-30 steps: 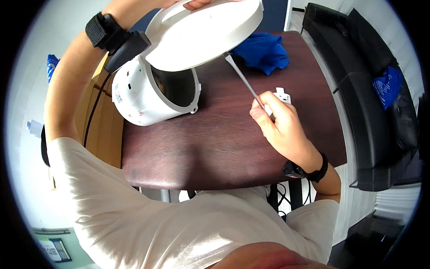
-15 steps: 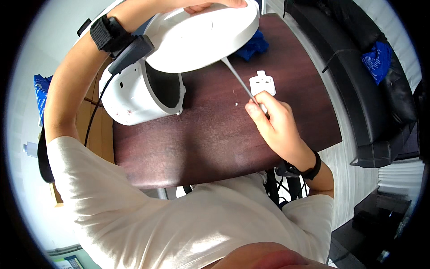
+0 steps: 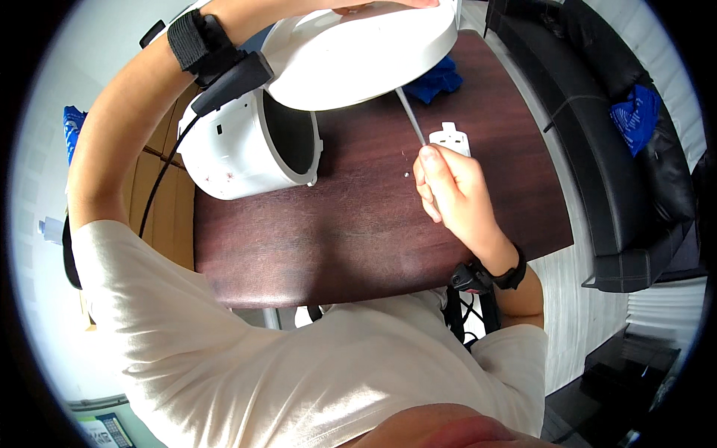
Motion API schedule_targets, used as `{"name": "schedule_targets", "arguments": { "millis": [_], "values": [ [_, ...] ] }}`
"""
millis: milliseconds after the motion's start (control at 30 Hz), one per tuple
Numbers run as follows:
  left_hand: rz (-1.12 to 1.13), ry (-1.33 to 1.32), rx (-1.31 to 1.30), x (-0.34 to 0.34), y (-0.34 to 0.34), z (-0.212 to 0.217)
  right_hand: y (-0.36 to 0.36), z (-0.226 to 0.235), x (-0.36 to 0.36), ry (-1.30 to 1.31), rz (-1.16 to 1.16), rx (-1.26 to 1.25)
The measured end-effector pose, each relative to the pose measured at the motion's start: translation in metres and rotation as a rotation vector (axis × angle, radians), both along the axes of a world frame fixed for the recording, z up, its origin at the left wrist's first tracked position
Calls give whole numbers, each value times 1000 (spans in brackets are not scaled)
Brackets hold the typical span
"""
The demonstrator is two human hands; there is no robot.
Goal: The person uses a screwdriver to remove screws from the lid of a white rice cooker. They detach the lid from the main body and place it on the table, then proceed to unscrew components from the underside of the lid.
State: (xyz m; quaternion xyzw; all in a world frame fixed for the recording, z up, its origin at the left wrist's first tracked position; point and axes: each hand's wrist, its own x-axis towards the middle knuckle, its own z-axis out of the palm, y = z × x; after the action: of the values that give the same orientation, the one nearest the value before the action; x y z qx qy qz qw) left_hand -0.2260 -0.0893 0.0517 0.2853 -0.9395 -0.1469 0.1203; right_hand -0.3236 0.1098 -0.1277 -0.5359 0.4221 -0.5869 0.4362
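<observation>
My left hand, partly cut off by the top edge, grips a white round appliance cover and holds it tilted above the table. My right hand is closed around a screwdriver, its handle hidden in the fist. The thin metal shaft points up to the cover's lower rim; its tip is hidden behind the cover. A white cylindrical appliance shell lies on its side at the left, its dark opening facing right. Just beyond my right hand lies a small white plastic part.
A tiny light-coloured piece, perhaps a screw, lies on the dark wooden table. Blue crumpled plastic sits behind the cover. A black sofa with a blue bag stands at the right. A black cable hangs from my left wrist.
The view has shifted a little, so the table's things appear farther right. My right hand has turned, with the thumb now up along the screwdriver, and the shaft stands steeper.
</observation>
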Motion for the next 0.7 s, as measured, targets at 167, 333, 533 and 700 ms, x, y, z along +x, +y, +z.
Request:
{"name": "schedule_targets", "arguments": {
  "millis": [167, 333, 533, 700],
  "values": [
    [36, 8, 62, 1, 5, 3, -4, -1, -7, -181, 268, 111],
    [-30, 9, 78, -2, 9, 7, -10, -5, -20, -215, 349, 129],
    [26, 20, 12, 15, 3, 7, -20, -4, -20, -269, 547, 108],
    [-45, 6, 146, -10, 2, 0, -17, -7, -42, -238, 509, 146]
  ]
}}
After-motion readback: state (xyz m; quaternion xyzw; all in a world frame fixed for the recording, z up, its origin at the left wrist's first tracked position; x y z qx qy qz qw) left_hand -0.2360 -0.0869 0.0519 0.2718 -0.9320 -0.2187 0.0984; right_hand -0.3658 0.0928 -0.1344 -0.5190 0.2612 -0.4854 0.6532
